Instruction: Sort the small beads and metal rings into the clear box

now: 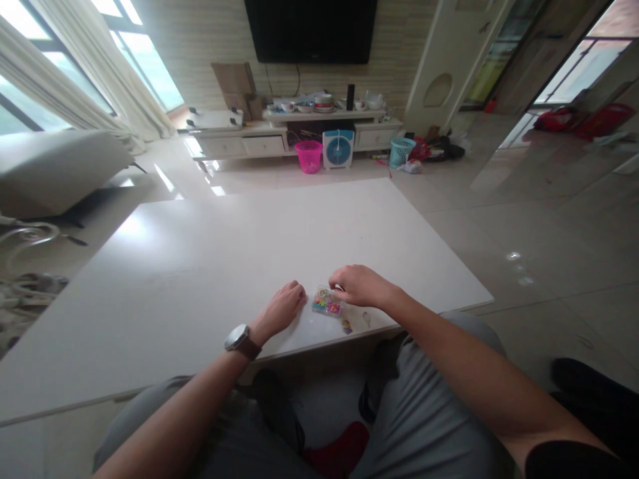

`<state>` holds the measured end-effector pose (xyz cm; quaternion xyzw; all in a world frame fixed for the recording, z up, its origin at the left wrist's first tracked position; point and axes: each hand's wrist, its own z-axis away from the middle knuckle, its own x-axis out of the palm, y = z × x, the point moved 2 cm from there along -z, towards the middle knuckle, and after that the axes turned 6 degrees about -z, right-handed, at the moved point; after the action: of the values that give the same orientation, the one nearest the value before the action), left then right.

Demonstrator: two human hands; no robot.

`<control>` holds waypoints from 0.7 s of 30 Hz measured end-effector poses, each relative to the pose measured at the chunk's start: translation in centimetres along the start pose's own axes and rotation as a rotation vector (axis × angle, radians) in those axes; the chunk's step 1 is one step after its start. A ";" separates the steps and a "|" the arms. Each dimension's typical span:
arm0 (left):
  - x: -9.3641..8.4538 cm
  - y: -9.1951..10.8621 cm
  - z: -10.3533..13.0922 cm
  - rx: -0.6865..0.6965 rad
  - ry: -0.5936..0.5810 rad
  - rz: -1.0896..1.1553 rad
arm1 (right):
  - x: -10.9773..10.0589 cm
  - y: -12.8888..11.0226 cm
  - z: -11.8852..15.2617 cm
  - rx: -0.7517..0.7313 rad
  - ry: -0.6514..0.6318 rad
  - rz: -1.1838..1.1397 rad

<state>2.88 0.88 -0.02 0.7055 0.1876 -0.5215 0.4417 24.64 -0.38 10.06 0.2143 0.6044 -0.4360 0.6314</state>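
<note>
A small clear plastic box (327, 306) with compartments of colourful small beads sits near the table's front edge. Pale ring-like pieces lie in its far part. My right hand (358, 285) is over the box's far right corner, fingers curled in a pinch; anything between the fingertips is too small to make out. Just left of the box, my left hand (284, 306) rests on the table with its fingers curled, their inner side hidden. On that wrist is a watch (238, 338). A small colourful figure-shaped piece (347, 326) and a small clear piece (367, 319) lie nearer me.
The white table (224, 253) spreads out ahead, its front edge close to my knees. Beyond it stand a pink basket (309, 157), a blue-and-white fan (338, 149), a light blue basket (401, 152) and a low cabinet (229, 146) beneath a television (312, 30).
</note>
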 end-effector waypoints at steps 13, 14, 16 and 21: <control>-2.8 1.1 -0.5 -0.139 0.098 0.232 | -0.2 -0.4 0.5 -0.010 -0.005 -0.001; -2.8 0.9 -0.5 -0.148 0.086 0.228 | -0.1 -0.2 0.5 -0.009 -0.007 -0.001; -2.6 0.4 -0.5 -0.151 0.050 0.207 | 0.2 0.0 0.5 -0.006 -0.015 0.003; -2.0 -0.3 -0.3 -0.083 -0.010 0.115 | 0.2 -0.1 0.5 -0.002 -0.060 0.022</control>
<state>2.12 1.65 1.67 0.6935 0.1662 -0.4905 0.5008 24.86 -0.91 9.96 0.2073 0.5833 -0.4348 0.6541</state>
